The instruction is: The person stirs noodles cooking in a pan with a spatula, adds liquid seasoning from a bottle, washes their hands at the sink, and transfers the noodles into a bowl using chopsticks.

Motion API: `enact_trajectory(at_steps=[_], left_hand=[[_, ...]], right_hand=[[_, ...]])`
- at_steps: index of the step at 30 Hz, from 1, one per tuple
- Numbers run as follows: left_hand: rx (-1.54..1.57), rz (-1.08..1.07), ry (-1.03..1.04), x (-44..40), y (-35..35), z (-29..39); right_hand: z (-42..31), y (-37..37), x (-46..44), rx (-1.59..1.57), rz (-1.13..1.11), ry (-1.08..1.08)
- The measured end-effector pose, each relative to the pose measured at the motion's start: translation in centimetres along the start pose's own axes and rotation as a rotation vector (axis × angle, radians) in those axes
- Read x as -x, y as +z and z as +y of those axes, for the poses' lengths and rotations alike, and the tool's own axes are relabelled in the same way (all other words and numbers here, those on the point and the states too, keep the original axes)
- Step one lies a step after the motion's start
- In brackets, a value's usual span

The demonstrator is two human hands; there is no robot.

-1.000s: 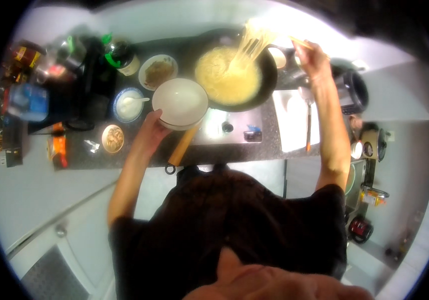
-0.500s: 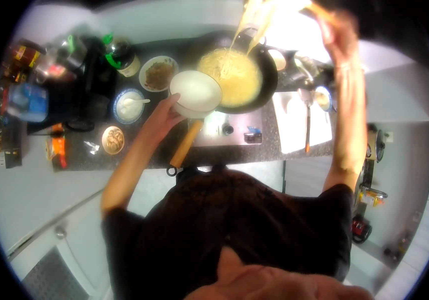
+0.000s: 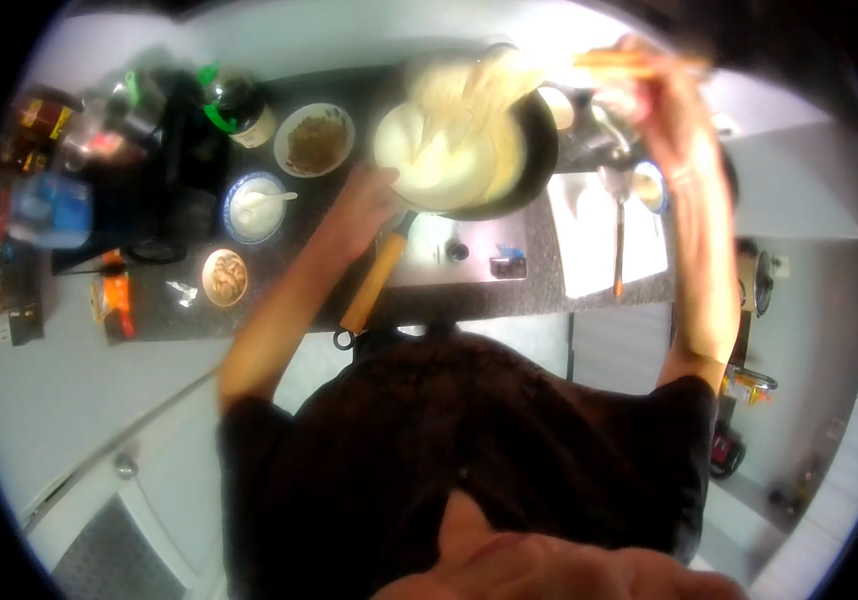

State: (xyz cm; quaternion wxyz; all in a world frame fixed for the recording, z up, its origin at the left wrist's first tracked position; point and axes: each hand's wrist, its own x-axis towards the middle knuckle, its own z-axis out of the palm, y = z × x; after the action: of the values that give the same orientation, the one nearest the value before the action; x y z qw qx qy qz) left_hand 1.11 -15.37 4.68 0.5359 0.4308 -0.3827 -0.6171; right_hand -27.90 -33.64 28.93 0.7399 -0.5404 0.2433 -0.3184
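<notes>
My left hand (image 3: 367, 205) grips the near left rim of a white bowl (image 3: 399, 180), held over the wok (image 3: 541, 165). In my right hand (image 3: 654, 95) are chopsticks (image 3: 599, 64), pointing left; glare and motion smear the fingers. From the chopsticks hangs a blurred bundle of noodles (image 3: 469, 95), its lower strands over or in the bowl. Pale yellow broth (image 3: 506, 175) shows in the wok to the right of the bowl. The wok's wooden handle (image 3: 376, 285) points toward my body.
Left of the wok are a bowl of brown food (image 3: 315, 142), a blue-rimmed bowl with a white spoon (image 3: 255, 208) and a small dish (image 3: 224, 278). A white cutting board (image 3: 589, 255) with a long-handled utensil (image 3: 619, 245) lies to the right. Bottles and jars crowd the far left.
The bowl has moved right, further over the wok. My right hand has come lower and slightly left, and the noodles have shifted from above the broth to above the bowl.
</notes>
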Motion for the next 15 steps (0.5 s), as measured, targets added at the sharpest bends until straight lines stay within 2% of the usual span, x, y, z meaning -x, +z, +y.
enact_trajectory(at_steps=[1,2,3,5,7,8,10,11,12,15], left_hand=[[0.044,0.010,0.002,0.1,0.8,0.4],[0.089,0.020,0.005,0.2,1.6,0.9],[-0.070,0.018,0.028,0.2,1.7,0.6],[-0.226,0.017,0.045,0.4,2.3,0.3],[0.150,0.065,-0.050,0.9,3.8,1.1],[0.153,0.064,-0.059,1.3,4.7,1.7],[0.376,0.077,-0.093,2.1,6.3,3.3],[0.379,0.074,-0.100,2.2,6.7,3.7],[0.360,0.069,-0.110,2.3,7.0,4.0],[0.333,0.085,-0.140,2.6,7.8,4.8]], right_hand=[[1.9,3.4,1.3,0.303,0.254,-0.038],[2.5,4.8,2.5,0.557,0.268,0.003],[3.9,4.8,2.4,0.486,0.246,-0.040],[4.1,5.5,3.7,0.690,0.197,-0.072],[2.2,5.5,5.0,0.692,0.204,-0.097],[1.3,5.3,5.7,0.710,0.235,-0.135],[0.2,4.4,6.8,0.709,0.350,-0.188],[-0.3,3.8,7.2,0.769,0.397,-0.205],[-0.1,3.0,7.6,0.689,0.501,-0.228],[-0.7,0.2,8.4,0.510,0.455,-0.231]])
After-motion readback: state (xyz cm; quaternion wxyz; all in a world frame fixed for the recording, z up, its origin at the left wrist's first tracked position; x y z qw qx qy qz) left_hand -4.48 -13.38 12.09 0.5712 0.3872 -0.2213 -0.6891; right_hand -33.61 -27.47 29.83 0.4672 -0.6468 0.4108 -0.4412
